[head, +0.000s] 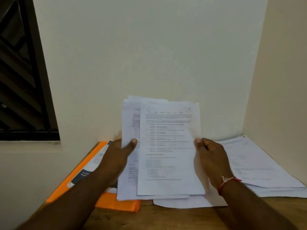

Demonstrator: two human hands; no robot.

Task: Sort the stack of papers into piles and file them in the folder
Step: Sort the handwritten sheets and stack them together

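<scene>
Hands holding printed white paper sheets upright over a brown wooden table.

Left hand grips the left edge of an uneven bundle of white printed papers, thumb pressed on the front and fingers hidden behind; right hand pinches the right edge of the frontmost typed white sheet, thumb on its face and fingers curled behind. A red thread bracelet circles the right wrist. The flat orange folder lies on the table to the left, partly under the left forearm, with a dark-and-white printed leaflet on top. A spread pile of white printed pages rests on the table to the right, against the cream wall corner. One loose white sheet lies flat beneath the held papers.
</scene>
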